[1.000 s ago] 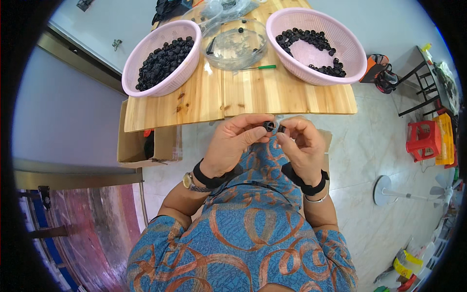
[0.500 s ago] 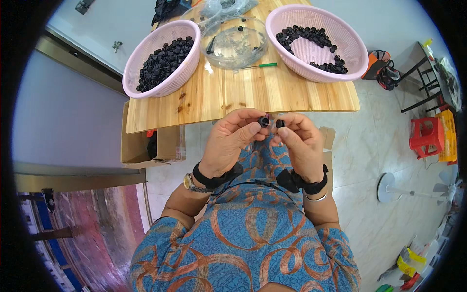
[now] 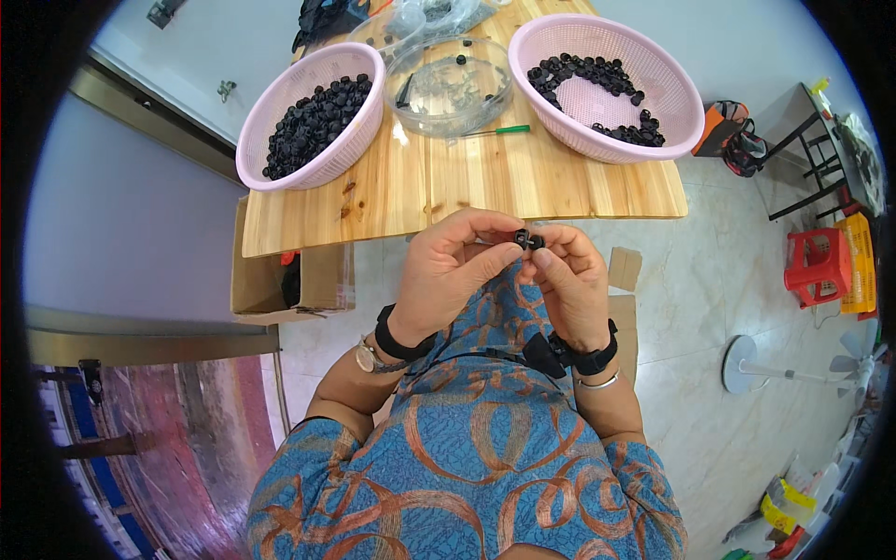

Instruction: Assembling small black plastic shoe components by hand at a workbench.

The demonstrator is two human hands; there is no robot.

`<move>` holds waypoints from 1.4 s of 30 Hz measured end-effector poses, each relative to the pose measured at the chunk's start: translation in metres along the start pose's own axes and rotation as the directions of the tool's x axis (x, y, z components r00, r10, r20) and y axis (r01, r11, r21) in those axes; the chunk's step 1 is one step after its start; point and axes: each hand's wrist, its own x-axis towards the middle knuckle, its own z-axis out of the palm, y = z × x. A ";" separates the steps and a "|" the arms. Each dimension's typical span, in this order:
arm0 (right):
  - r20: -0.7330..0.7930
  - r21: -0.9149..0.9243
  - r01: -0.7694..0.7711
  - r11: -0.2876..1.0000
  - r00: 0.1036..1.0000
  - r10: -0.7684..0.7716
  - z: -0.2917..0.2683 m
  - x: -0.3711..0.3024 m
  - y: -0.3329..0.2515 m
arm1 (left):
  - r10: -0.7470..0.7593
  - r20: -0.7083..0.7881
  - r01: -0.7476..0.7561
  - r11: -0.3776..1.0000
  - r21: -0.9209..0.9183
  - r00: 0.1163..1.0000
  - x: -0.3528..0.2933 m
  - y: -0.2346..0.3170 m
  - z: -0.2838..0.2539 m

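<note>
Just off the table's front edge, my left hand pinches a small round black plastic part between thumb and fingertips. My right hand grips a second small black part the same way. The two pieces meet, or nearly so, with a small pale bit showing between them; whether they are joined I cannot tell. Beyond my hands, a pink basket at the left holds a heap of similar black parts. Another pink basket at the right holds fewer of them.
The wooden table carries a clear round tray with small pieces, and a green-handled screwdriver beside it. Under the table's left end stands a cardboard box. On the floor at the right are a red stool and a white fan.
My hands have come closer together, bringing the two black parts from a small gap to touching or almost touching. The left hand has shifted slightly right.
</note>
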 end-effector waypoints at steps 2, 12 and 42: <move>-0.014 -0.048 0.032 0.998 0.999 -0.033 0.001 -0.001 0.001 | 0.000 -0.003 0.000 1.000 0.023 1.000 0.000 -0.003 -0.001; -0.028 -0.045 0.031 0.998 0.999 -0.032 -0.003 -0.003 0.002 | 0.051 -0.033 -0.044 0.983 0.178 0.998 0.001 -0.008 0.002; 0.012 -0.628 0.347 0.697 0.899 -0.437 0.014 -0.003 -0.011 | -0.218 -0.014 0.203 0.931 -0.304 0.976 0.002 -0.015 -0.005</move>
